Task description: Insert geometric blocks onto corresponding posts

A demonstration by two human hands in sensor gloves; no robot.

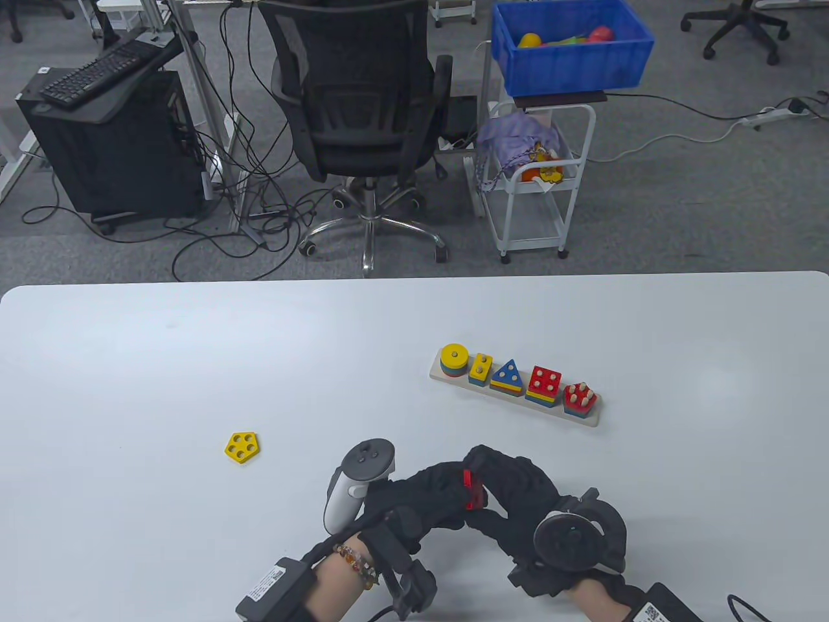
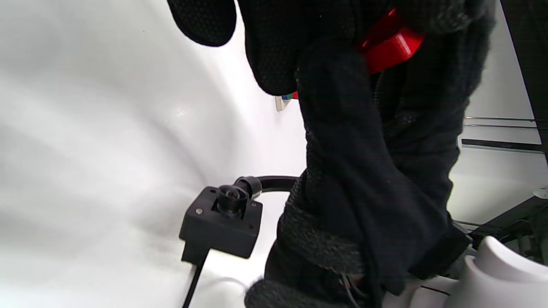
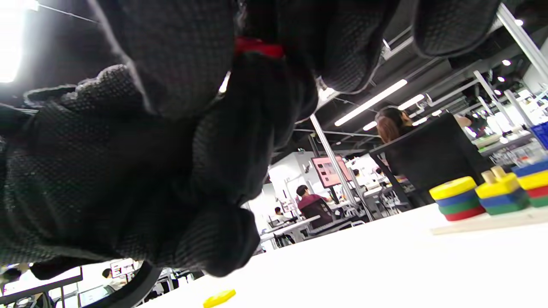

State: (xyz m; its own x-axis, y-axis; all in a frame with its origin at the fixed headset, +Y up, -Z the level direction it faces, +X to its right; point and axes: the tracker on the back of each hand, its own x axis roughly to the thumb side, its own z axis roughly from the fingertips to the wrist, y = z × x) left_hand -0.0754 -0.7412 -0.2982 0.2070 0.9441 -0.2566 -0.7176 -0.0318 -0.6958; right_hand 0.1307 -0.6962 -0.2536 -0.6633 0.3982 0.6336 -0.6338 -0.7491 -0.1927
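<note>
White table (image 1: 194, 350) in office, mesh chair (image 1: 363, 97) beyond. Both hands meet near front edge: left hand (image 1: 427, 495) and right hand (image 1: 518, 483) curl fingers round red block (image 1: 473, 489), likely a handover or reorienting. Yellow pentagon block (image 1: 243, 448) lies loose, left. Post board (image 1: 515, 387) well apart, nearly full.

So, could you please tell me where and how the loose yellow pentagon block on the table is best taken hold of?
Probably by its outer edges, from above. The yellow pentagon block lies flat on the table with open space all round, so fingers could pinch two opposite sides. Its holes face up, ready for the posts, so it need not be turned over.
</note>
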